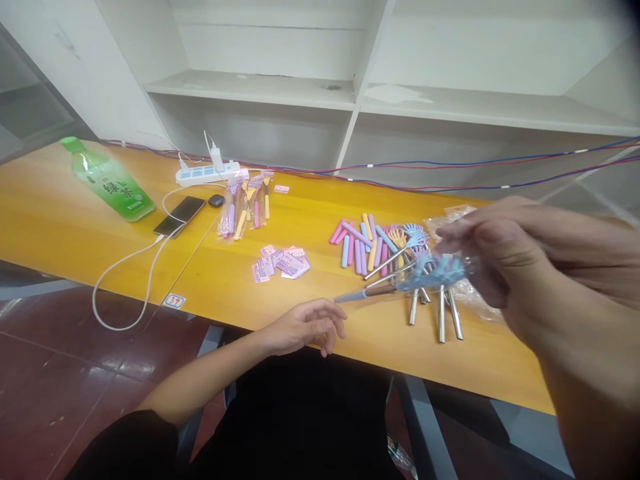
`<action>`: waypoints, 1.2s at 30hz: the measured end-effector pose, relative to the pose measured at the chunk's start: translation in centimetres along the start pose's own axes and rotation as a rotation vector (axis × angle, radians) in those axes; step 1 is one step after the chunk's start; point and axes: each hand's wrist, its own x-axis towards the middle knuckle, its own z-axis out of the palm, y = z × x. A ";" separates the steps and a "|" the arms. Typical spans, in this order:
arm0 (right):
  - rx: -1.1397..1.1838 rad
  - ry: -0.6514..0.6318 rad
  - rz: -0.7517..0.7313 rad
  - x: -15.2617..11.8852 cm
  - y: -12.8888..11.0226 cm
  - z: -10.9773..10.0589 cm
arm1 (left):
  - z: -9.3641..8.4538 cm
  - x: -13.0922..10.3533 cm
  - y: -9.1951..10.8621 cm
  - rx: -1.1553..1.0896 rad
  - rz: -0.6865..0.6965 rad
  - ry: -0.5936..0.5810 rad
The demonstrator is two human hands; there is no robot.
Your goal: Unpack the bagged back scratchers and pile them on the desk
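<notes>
Raised at the right, my right hand (530,267) pinches the head end of a blue back scratcher (430,275), which seems to be inside a clear plastic bag. The scratcher points left over the table, its blue handle tip close to my left hand (307,327). That hand hovers at the table's front edge with loosely bent fingers apart and nothing in them. Behind the scratcher lie loose coloured handles (361,257), and metal rods (442,313) with hand-shaped heads. Printed cards (283,262) are spread left of the handles.
Bagged back scratchers (245,210) lie near a white power strip (207,173). A phone (186,215) on a white cable, a small black object (216,200) and a green tea bottle (110,183) are at the left. Shelves (260,90) and strung wires stand behind.
</notes>
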 end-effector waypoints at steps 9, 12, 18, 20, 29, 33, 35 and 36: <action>0.026 0.125 0.068 0.0 -0.1 1.2 | 0.4 0.6 -0.6 0.025 0.085 0.216; 0.050 0.167 0.019 -0.2 -0.1 1.5 | 0.6 0.9 -0.6 0.042 0.135 0.282; 0.092 0.172 -0.029 -0.3 0.2 2.3 | 0.6 1.0 -0.7 0.046 0.176 0.330; 0.134 0.175 0.008 -0.2 0.5 2.4 | 0.4 1.1 -0.9 0.059 0.175 0.304; 0.238 0.211 0.095 -0.1 1.0 2.7 | 0.0 1.4 -1.6 0.089 0.244 0.349; 0.278 0.168 0.194 -0.6 1.8 3.5 | -0.2 1.4 -1.7 0.134 0.224 0.334; 0.295 0.152 0.267 -0.7 2.7 3.9 | -0.2 1.2 -1.8 0.162 0.180 0.308; 0.298 0.149 0.292 -0.6 3.3 3.9 | -0.2 1.1 -1.8 0.192 0.152 0.283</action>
